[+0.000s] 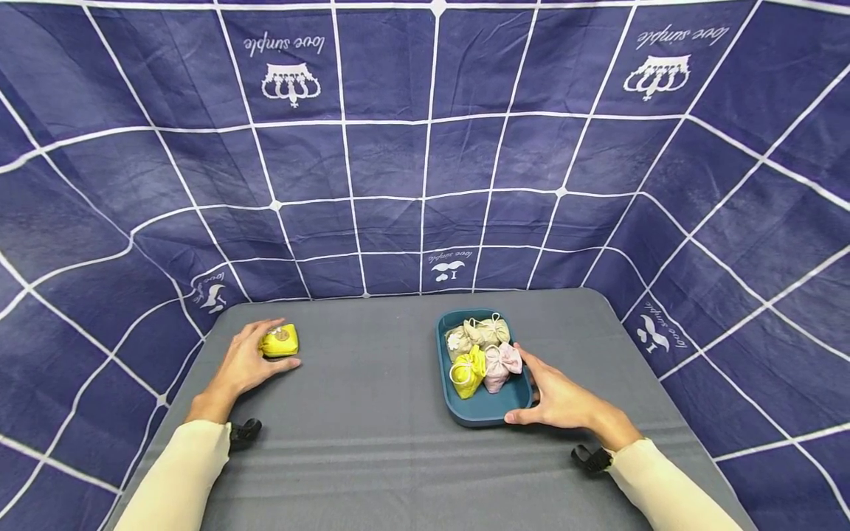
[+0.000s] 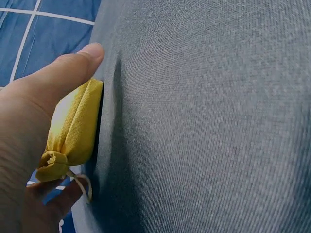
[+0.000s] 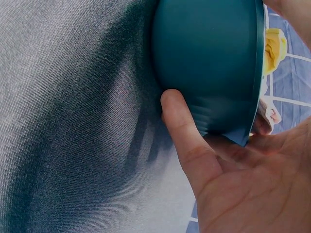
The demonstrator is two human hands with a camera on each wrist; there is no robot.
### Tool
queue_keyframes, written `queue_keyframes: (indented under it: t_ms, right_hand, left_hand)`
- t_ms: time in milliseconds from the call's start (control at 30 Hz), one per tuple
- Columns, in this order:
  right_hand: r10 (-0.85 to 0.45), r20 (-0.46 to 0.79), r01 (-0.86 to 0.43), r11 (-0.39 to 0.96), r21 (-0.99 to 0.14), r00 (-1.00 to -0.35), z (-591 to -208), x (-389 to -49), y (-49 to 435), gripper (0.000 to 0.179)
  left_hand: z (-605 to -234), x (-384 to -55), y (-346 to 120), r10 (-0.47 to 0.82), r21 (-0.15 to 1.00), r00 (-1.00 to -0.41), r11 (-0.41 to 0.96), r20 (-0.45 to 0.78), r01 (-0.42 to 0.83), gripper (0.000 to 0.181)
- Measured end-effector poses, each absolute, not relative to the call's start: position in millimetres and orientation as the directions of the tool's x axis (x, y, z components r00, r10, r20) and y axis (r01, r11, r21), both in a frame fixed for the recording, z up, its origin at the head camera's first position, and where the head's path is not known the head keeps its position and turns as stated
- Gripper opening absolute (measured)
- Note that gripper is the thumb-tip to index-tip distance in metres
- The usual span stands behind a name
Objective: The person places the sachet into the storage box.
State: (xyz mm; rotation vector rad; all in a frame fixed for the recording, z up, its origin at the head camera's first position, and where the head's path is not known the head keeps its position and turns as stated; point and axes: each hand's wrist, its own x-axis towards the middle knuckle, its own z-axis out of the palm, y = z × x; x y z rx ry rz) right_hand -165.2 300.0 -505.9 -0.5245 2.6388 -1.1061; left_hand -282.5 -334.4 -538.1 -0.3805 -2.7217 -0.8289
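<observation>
At the left of the head view, my left hand [image 1: 244, 363] is spread around a yellow drawstring pouch [image 1: 284, 341], with the thumb in front of it and the fingers at its far left. In the left wrist view, the pouch [image 2: 77, 126] lies on its side between thumb and fingers, its tied neck and cord towards the wrist; whether skin touches it is unclear. My right hand [image 1: 564, 394] grips the right side of a blue-green tray [image 1: 488, 409], thumb at the near corner. In the tray are a yellow pouch [image 1: 468, 372], a pink pouch [image 1: 496, 367] and beige pouches [image 1: 493, 330].
A grey cloth [image 1: 372, 383] covers the table. Blue curtains [image 1: 392, 155] with a white grid hang behind it and along both sides. Black straps [image 1: 246, 431] sit at both wrists.
</observation>
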Motion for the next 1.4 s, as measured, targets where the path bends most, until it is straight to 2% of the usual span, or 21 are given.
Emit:
queue_keyframes:
  t_ms: [300, 633, 867, 1000, 1200, 1400]
  right_hand:
    - [-0.420, -0.072, -0.241, 0.644, -0.726, -0.905, -507, -166, 299, 0.141]
    - [-0.420, -0.057, -0.254, 0.645, -0.720, -0.906, -505, -169, 298, 0.140]
    - [-0.422, -0.068, -0.237, 0.627, -0.742, -0.904, -507, -167, 300, 0.140]
    - [-0.417, -0.074, -0.232, 0.636, -0.736, -0.906, -508, -165, 300, 0.141]
    - [-0.418, -0.075, -0.228, 0.627, -0.745, -0.905, -509, -166, 302, 0.141]
    - [-0.423, -0.066, -0.237, 0.624, -0.745, -0.904, -510, -167, 302, 0.140]
  left_hand:
    - [-539, -283, -334, 0.149, 0.483, -0.932, 0.822, 0.331, 0.303, 0.085]
    - [-536, -285, -330, 0.094, 0.465, -0.902, 0.831, 0.422, 0.304, 0.069]
    - [-531, -284, -319, 0.051, 0.482, -0.920, 0.840, 0.388, 0.250, 0.074]
    - [-530, -282, -314, 0.037, 0.468, -0.925, 0.855, 0.378, 0.225, 0.071]
    - [-522, -278, -306, 0.060, 0.400, -0.907, 0.884, 0.417, 0.242, 0.065]
    - [-515, -276, -292, 0.120, 0.366, -0.877, 0.876, 0.466, 0.314, 0.062]
